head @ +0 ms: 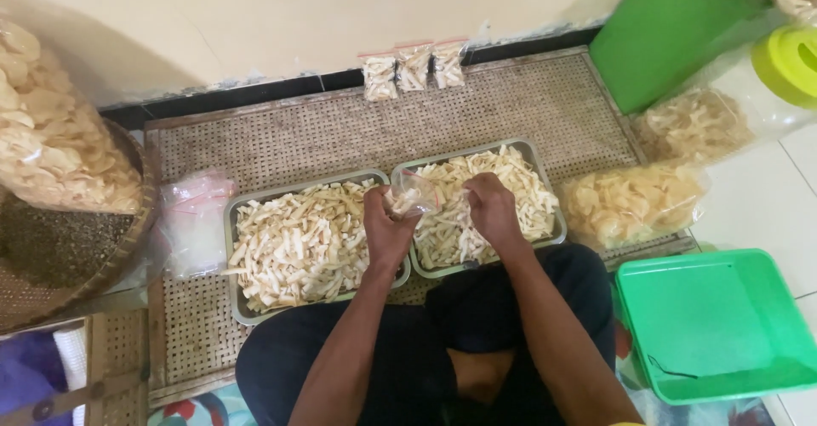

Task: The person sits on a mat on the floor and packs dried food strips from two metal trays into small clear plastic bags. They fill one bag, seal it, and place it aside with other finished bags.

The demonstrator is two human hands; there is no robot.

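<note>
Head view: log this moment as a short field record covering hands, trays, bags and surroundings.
left hand: holding a small clear bag over the trays
right hand: at the bag's other side, above the right tray
left tray: metal, full of pale chip sticks
right tray: metal, same sticks
filled bags: three small ones leaning against the wall
empty bags: stack left of the trays
surface: woven mat
green tub: at the right, empty

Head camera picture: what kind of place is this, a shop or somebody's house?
Probably a home snack-packing spot on the floor. A person sits by two metal trays heaped with pale cracker sticks, both hands on a small clear bag. Three filled packets lean on the wall.
</note>
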